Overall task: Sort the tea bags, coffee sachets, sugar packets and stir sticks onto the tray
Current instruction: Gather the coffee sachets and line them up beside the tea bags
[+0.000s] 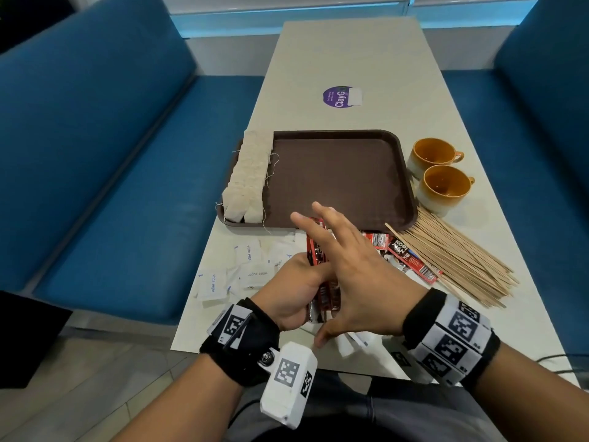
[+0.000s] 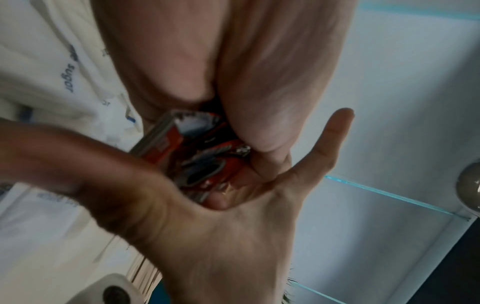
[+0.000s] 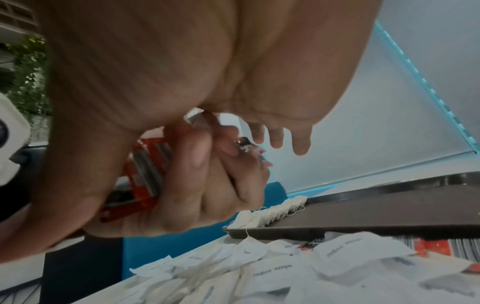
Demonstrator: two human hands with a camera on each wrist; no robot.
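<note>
Only tea bags point(image 1: 247, 177) on tray point(image 1: 344, 180); left hand point(image 1: 293, 295) grasping coffee sachets point(image 1: 318, 253), right hand point(image 1: 350, 269) apparently released.

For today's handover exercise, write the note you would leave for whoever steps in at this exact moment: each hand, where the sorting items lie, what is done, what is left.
Left hand: grip closed round a stack of red coffee sachets, held above the table's near edge.
Right hand: fingers straight, flat against that stack, holding nothing.
Done: tea bags lined along the left side of the brown tray.
Left: the held sachets plus loose coffee sachets on the table; sugar packets scattered in front of the tray; stir sticks piled right of it, near two cups.
</note>
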